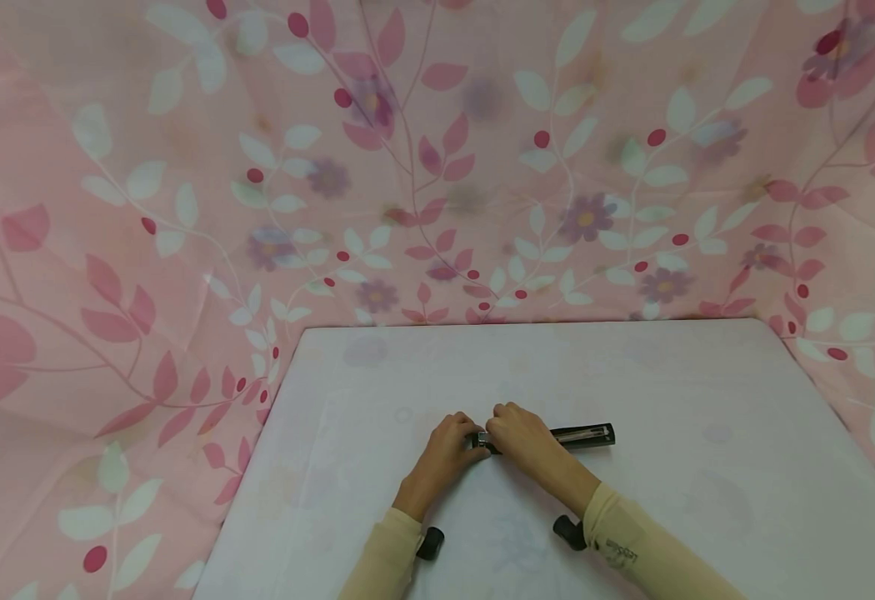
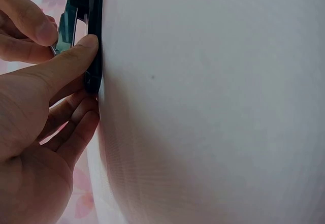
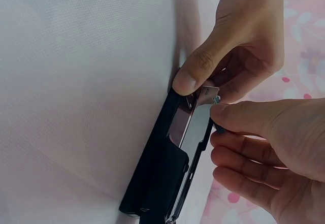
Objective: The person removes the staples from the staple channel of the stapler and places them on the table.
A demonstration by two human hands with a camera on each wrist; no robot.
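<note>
A black stapler with a bare metal magazine lies across the middle of the white table. In the head view its right end shows past the right hand, while both hands cover much of the left end. My left hand grips the tip of the black base, its thumb on one side and fingers behind. Close beside it, my right hand pinches the end of the metal part between thumb and index finger. A gap separates this metal part from the black base near the tip.
The white tabletop spreads around the hands. Pink curtains with leaves and flowers hang behind and beside it. A black wrist device sits by the left cuff, another by the right cuff.
</note>
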